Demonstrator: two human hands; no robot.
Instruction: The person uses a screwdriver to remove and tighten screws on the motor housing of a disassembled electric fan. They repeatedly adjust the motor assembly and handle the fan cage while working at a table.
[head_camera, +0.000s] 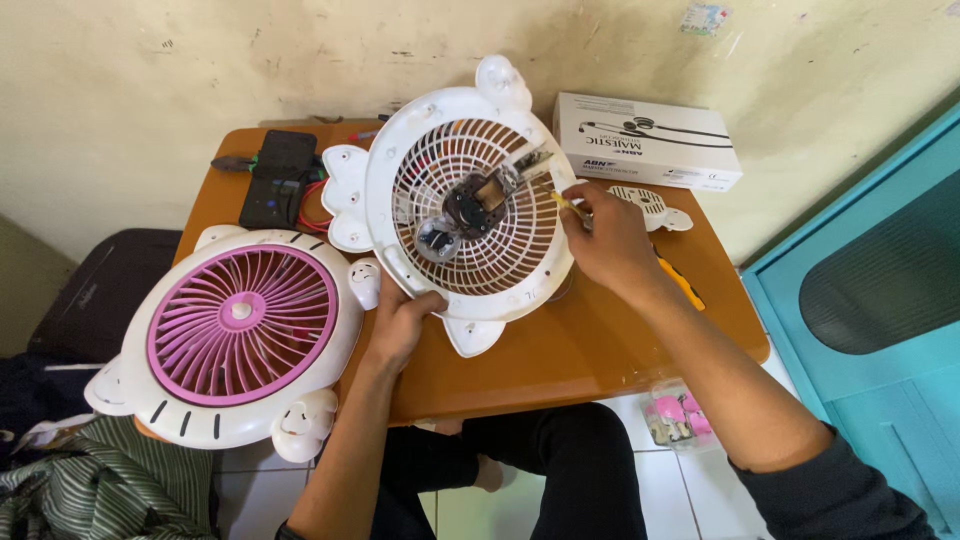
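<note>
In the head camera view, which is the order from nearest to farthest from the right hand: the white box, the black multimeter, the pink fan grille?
From the right hand:
1. The white box, just above it against the wall.
2. The black multimeter, across the white fan housing, at the table's far left.
3. The pink fan grille, lower left, overhanging the table edge.

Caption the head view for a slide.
Left hand steadies a white fan grille on a small table; right hand works its rim beside the pink-faced fan front.
</note>
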